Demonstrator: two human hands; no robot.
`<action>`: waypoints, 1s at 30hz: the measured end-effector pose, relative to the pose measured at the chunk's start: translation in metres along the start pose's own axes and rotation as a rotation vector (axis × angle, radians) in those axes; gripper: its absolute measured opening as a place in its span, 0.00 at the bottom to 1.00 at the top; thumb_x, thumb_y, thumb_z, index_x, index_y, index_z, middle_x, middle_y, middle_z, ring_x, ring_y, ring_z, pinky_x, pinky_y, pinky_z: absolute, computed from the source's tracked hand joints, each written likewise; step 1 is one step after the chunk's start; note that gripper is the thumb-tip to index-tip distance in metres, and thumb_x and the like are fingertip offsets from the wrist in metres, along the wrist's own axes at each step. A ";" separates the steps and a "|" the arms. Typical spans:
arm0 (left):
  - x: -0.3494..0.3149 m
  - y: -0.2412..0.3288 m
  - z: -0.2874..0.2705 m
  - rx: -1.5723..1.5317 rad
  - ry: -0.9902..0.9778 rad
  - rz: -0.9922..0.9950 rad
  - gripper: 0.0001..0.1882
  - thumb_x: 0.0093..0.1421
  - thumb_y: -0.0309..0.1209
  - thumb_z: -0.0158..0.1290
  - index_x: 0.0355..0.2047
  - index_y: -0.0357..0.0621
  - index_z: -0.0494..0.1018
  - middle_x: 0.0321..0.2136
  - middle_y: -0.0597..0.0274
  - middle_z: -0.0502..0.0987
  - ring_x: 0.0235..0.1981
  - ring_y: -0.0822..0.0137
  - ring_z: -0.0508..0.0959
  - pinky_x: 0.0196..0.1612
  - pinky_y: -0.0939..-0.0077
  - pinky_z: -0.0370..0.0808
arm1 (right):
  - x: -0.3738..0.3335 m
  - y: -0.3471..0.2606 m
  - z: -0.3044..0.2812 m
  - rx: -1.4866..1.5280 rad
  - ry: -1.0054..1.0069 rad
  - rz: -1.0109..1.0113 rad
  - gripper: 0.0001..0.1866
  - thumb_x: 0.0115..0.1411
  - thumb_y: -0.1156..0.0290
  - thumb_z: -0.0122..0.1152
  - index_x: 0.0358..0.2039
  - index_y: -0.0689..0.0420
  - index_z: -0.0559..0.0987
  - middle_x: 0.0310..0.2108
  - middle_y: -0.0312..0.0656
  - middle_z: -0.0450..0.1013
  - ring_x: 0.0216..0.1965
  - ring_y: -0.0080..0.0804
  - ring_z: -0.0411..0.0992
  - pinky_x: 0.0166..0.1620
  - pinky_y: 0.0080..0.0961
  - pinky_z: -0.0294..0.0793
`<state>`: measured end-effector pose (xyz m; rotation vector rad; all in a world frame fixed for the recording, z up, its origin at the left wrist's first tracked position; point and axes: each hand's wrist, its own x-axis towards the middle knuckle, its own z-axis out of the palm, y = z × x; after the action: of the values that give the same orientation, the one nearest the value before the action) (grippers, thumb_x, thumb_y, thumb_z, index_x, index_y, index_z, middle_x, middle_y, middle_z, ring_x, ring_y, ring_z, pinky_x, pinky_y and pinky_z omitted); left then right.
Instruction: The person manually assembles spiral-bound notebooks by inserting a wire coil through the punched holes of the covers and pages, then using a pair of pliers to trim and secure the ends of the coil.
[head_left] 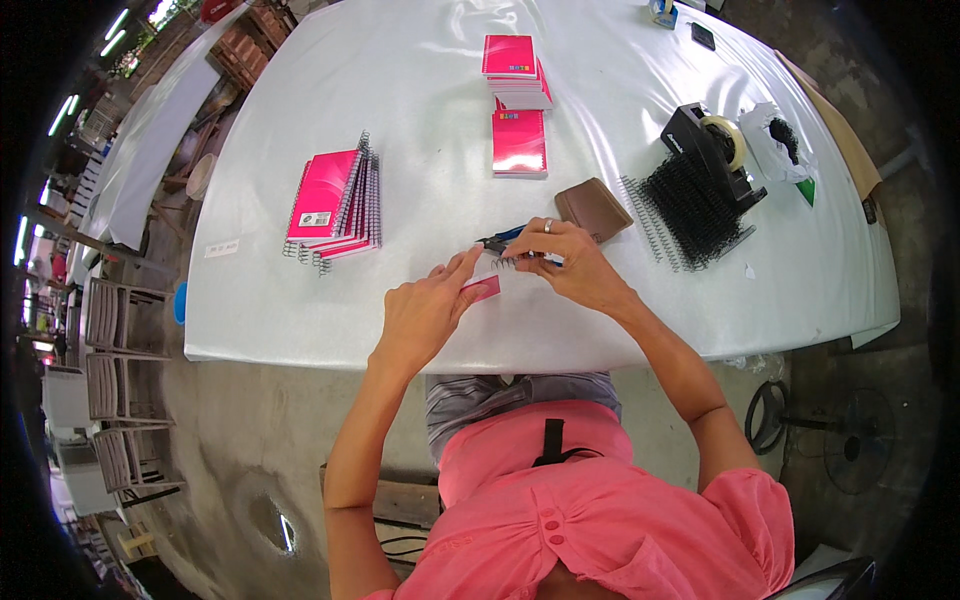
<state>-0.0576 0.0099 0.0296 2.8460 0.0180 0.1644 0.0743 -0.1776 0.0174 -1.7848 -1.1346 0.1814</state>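
head view looks straight down on a white table (300,320) with both hands meeting near its front edge. the left hand (425,310) lies half-curled on a small pink notebook (484,288), index finger stretched along the cover, which looks like it's there to pin the booklet flat so it can't slide. the right hand (570,262) is closed around a pair of blue-handled pliers (500,240), gripping them over the notebook's wire spine (510,263); the tip is mostly hidden under the fingers, so i can't tell exactly what it's biting on.

layout seems sorted by stage. a fanned stack of bound pink notebooks (335,200) with spirals already in sits to the left, well apart from the hands. straight ahead, further back, there's a pile of pink pads (518,75) and one more pink pad (519,142) lying just in front of it, none with wire that i can see. a heap of black spiral coils (690,205) sits on the right, near the tool hand, which makes sense for easy grabbing. a brown wallet-like pouch (594,208) lies just beyond the right hand, and a black tape dispenser (715,145) is touching or almost touching the coils from behind. a clear plastic bag (780,140) with something dark inside is out by the right edge.
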 end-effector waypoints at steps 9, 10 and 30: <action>0.003 -0.002 -0.001 0.027 -0.044 -0.029 0.26 0.64 0.46 0.48 0.61 0.59 0.63 0.48 0.60 0.77 0.30 0.53 0.81 0.30 0.59 0.76 | 0.005 0.007 -0.004 0.190 -0.103 -0.011 0.12 0.49 0.83 0.66 0.36 0.58 0.80 0.31 0.39 0.74 0.32 0.30 0.70 0.36 0.27 0.69; 0.003 -0.003 0.000 0.018 -0.028 -0.021 0.26 0.64 0.46 0.48 0.61 0.59 0.64 0.48 0.60 0.78 0.30 0.53 0.81 0.30 0.59 0.76 | 0.006 0.006 -0.004 0.179 -0.119 -0.018 0.11 0.50 0.82 0.65 0.36 0.59 0.80 0.31 0.39 0.74 0.32 0.29 0.70 0.36 0.26 0.69; 0.000 0.004 -0.028 -0.108 -0.318 0.092 0.25 0.61 0.47 0.51 0.58 0.60 0.68 0.25 0.54 0.78 0.24 0.51 0.77 0.28 0.59 0.72 | 0.008 0.050 -0.087 -0.593 -0.344 -0.140 0.21 0.46 0.80 0.65 0.43 0.53 0.75 0.51 0.44 0.69 0.48 0.43 0.69 0.48 0.36 0.70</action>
<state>-0.0609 0.0138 0.0572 2.7323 -0.1822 -0.2614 0.1580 -0.2318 0.0256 -2.2337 -1.6820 0.0710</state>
